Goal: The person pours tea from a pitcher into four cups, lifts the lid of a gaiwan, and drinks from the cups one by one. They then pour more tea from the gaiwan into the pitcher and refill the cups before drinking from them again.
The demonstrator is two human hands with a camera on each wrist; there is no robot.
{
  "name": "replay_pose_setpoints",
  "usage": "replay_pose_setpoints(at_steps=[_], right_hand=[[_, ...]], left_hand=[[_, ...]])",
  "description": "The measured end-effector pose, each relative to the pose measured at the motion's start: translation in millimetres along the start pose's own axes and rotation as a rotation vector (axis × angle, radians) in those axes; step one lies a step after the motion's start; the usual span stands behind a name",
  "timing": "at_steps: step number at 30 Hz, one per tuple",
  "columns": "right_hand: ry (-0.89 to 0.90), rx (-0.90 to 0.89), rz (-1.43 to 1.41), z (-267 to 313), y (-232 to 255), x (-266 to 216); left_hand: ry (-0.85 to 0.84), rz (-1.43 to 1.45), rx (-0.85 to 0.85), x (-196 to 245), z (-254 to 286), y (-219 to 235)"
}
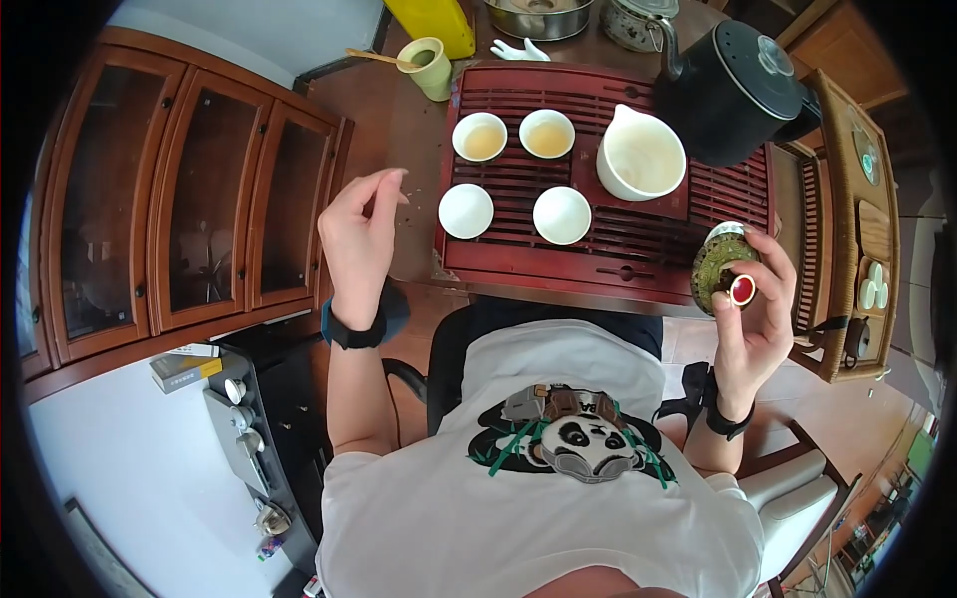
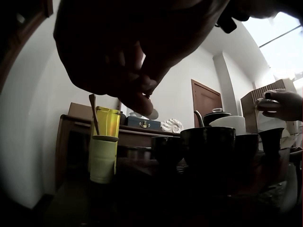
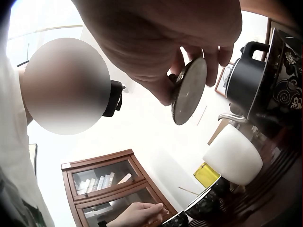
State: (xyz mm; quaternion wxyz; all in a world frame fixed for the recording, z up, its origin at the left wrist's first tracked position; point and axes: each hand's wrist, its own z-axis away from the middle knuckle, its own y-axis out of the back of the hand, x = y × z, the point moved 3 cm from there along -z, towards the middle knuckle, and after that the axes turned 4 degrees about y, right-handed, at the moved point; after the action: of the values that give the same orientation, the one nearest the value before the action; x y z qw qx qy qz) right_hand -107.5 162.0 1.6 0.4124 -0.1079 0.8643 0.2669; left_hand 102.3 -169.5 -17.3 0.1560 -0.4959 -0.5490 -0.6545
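Note:
My right hand [image 1: 763, 314] holds a patterned lid [image 1: 710, 267] with a red-centred ring knob at the tray's right front corner. In the right wrist view the lid [image 3: 190, 92] is tilted, pale underside showing, with fingers and thumb at its knob side. A white rim shows just beyond the lid in the head view. My left hand [image 1: 357, 234] hangs left of the tray, thumb and fingers loosely bent, with nothing visible in it. Two teacups [image 1: 480, 138] with pale yellow tea and two white-looking teacups [image 1: 466, 211] stand on the red slatted tea tray [image 1: 538, 271], beside a white pitcher [image 1: 641, 157].
A black kettle [image 1: 733, 95] stands at the tray's far right. Beyond the far left corner are a green pot [image 1: 427, 72] holding a wooden stick, a yellow bag [image 1: 434, 25] and a white hand figure [image 1: 520, 50]. A wicker-edged stand [image 1: 865, 234] is at the right; glass-door cabinets [image 1: 189, 189] line the left.

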Motion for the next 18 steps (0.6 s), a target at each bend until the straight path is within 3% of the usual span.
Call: replay_pose_setpoints(at_steps=[2,9,11,14,18], right_hand=[[0.002,-0.001,0.02,-0.2,1.2,0.8],[-0.008,0.054,0.028,-0.3,6.6,2.9],[-0.008,0.058,0.042,-0.5,9.0,3.4],[-0.012,0.072,0.061,0.2,13.0,5.5],[-0.024,0.08,0.043,-0.3,15.6,6.9]], left_hand=[[-0.191,-0.161,0.01,2.4,-7.4,-2.0],[-0.189,-0.324,-0.049,-17.8,-28.3,-9.3],[-0.205,-0.524,-0.058,-20.9,-33.2,-11.8],[-0.347,-0.392,-0.043,-20.4,-33.5,-17.2],[-0.293,-0.282,-0.109,-28.2,-38.1,-20.1]])
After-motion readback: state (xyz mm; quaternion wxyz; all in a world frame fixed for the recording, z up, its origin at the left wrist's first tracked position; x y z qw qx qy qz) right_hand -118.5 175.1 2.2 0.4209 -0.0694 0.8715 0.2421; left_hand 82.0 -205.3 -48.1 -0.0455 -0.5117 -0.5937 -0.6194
